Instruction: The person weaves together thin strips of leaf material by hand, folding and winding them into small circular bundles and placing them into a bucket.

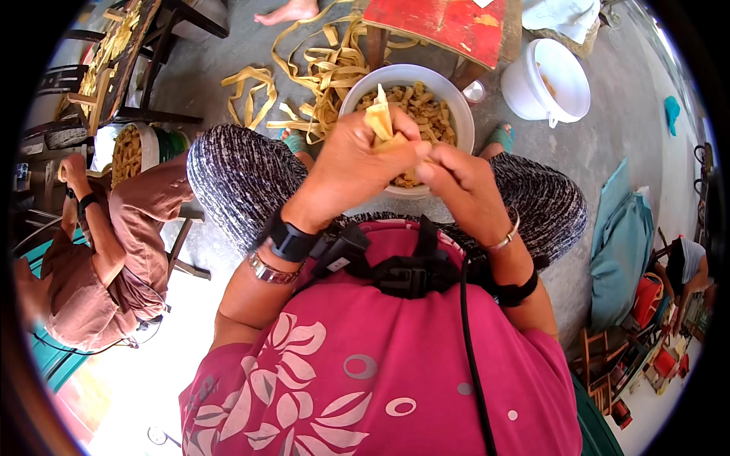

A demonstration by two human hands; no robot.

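Observation:
Both of my hands work over a white basin [351, 106] filled with small yellow-brown knotted or folded pieces [433, 121]. My left hand [346, 171] is closed around a flat pale-yellow strip [379, 120], one end of which sticks up above the fingers. Close against it, my right hand [468, 182] pinches at the same strip with fingers bent together. Where the strip runs between the hands is partly hidden by the fingers. Several long loose strips [334, 72] of the same kind lie tangled on the floor beyond the basin, to the left.
A red-topped stool or low table [437, 26] stands just beyond the basin. To its right is a white bucket [546, 83]. At the left, another person [106, 258] sits by a container of similar pieces [127, 156]. A teal cloth-like bundle [620, 251] lies at the right.

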